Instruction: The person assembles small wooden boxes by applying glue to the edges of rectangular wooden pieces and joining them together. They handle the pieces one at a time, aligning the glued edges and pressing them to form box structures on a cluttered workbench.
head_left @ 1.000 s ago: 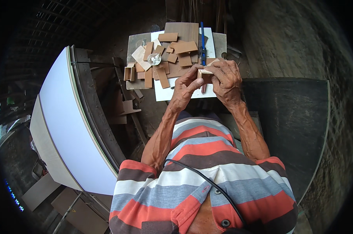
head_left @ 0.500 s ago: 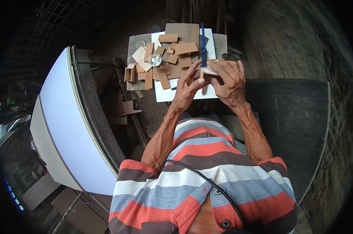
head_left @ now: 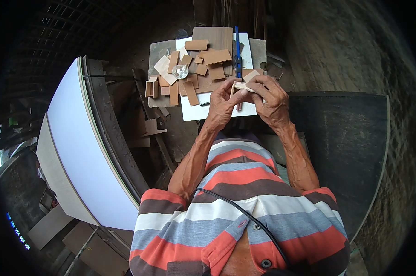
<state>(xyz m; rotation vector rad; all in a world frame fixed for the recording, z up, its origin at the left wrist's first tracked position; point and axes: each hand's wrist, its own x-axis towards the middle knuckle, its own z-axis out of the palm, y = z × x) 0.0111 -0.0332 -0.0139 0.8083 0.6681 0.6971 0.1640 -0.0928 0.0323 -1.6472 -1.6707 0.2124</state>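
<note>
Over the near edge of the white board (head_left: 194, 113), both my hands hold small pale wooden strips (head_left: 243, 86) that meet at a corner. My left hand (head_left: 221, 105) pinches the left side of this piece between thumb and fingers. My right hand (head_left: 273, 102) is closed on its right side, with the fingers bent over the top. Part of the piece is hidden by my fingers. Just beyond lies a long, thin blue tool (head_left: 238, 60) with a darker block on it. Under my hands a reddish-brown stick (head_left: 239, 106) partly shows.
Several small brown wooden rectangles (head_left: 217, 56) lie scattered left of the blue tool. Among them stand a clear dish (head_left: 180, 71) with white stuff and a small wooden box-like piece (head_left: 151, 87). A large white panel (head_left: 79, 147) leans at left; a dark board (head_left: 341, 142) stands at right.
The wooden piece has turned and dropped slightly toward me. My right fingers have shifted over its top, and the left fingers have bent closer round it.
</note>
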